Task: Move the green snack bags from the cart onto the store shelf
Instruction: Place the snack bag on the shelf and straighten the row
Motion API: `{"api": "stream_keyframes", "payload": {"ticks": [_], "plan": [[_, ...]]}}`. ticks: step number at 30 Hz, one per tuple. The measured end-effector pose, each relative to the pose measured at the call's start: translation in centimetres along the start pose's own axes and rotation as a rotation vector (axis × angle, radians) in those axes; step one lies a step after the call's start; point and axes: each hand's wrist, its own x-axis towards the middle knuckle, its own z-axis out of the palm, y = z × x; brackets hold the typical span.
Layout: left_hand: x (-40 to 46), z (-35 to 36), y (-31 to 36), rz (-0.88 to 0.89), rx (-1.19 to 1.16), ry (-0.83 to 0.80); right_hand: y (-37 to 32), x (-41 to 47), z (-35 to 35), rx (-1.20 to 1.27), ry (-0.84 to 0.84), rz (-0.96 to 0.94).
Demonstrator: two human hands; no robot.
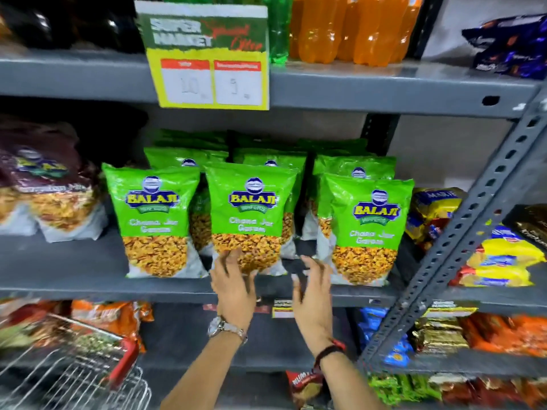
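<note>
Head view: the middle green bag (pixel 250 216) stands at the shelf's (pixel 74 270) front edge. The left hand (pixel 233 287) touches it, open; the right hand (pixel 310 294) is open, empty. Next, probably fetch another from the cart (pixel 68 368).

Three green snack bags (pixel 251 214) stand upright in a front row on the grey store shelf (pixel 74 270), labels facing out, each with a clear lower window showing yellow-orange snack. More green bags stand behind them. The wire cart (pixel 68 365) sits at lower left.
</note>
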Motion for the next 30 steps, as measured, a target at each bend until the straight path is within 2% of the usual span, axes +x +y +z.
{"api": "stream_keyframes", "payload": {"ticks": [2, 6, 9, 14, 19, 21, 24, 26, 28, 30], "plan": [[1.5, -1.7, -2.3, -0.094, -0.015, 0.042, -2.0, 1.0, 2.3, 0.062, -0.192, 0.011], [2.8, -2.0, -4.1, -0.175, -0.092, -0.11, -2.4, 2.8, 4.4, 0.046, -0.347, 0.174], [2.4, -1.0, -4.5, -0.191, -0.207, -0.187, -1.7, 2.6, 4.5, -0.002, -0.289, 0.194], [2.3, -0.1, -3.5, -0.111, -0.223, -0.168, 0.0, 3.1, 2.9, -0.061, -0.27, 0.22], [2.1, 0.8, -2.3, -0.106, -0.228, -0.165, 0.5, 3.7, 1.6, -0.013, -0.257, 0.261], [2.0, 0.6, -2.4, -0.096, -0.208, -0.175, -0.1, 3.0, 1.6, 0.035, -0.187, 0.251], [1.9, -0.9, -3.1, -0.05, -0.144, -0.153, -1.7, 0.2, 2.3, 0.063, 0.05, 0.245], [2.2, -2.8, -3.8, 0.029, -0.074, -0.091, -3.1, -1.3, 3.4, 0.071, 0.132, 0.161], [2.7, -4.8, -5.0, 0.078, 0.01, 0.0, -4.6, -1.7, 5.0, 0.084, 0.049, 0.053], [3.4, -7.0, -6.7, 0.045, 0.084, 0.101, -6.4, -1.3, 6.9, 0.087, -0.098, -0.002]]}}
